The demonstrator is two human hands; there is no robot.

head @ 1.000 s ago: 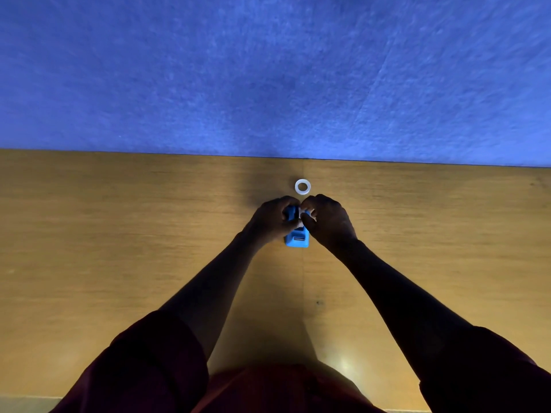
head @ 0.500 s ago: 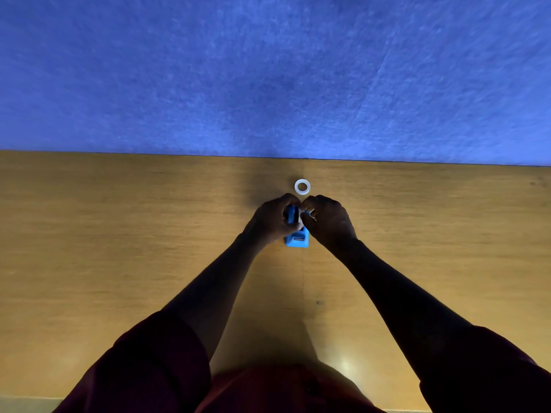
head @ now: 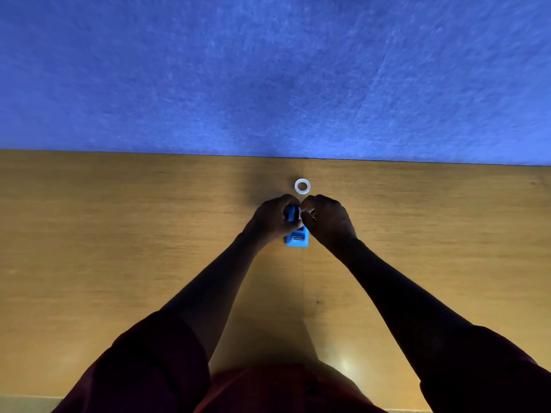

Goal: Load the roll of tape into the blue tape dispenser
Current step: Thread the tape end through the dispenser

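Observation:
The blue tape dispenser (head: 296,238) stands on the wooden table (head: 119,248) in the middle of the head view, its near end showing below my hands. My left hand (head: 272,217) is wrapped around its far left side. My right hand (head: 326,220) pinches at the dispenser's top with thumb and fingertips, where a small pale piece shows between the fingers; I cannot make out what it is. A white roll of tape (head: 302,186) lies flat on the table just beyond my hands, touched by neither.
A blue felt wall panel (head: 268,70) rises straight from the table's far edge, close behind the roll. Dark red sleeves cover my upper arms at the bottom of the view.
Almost nothing has moved. My fingers have shifted slightly on the top of the dispenser; the roll of tape lies where it was.

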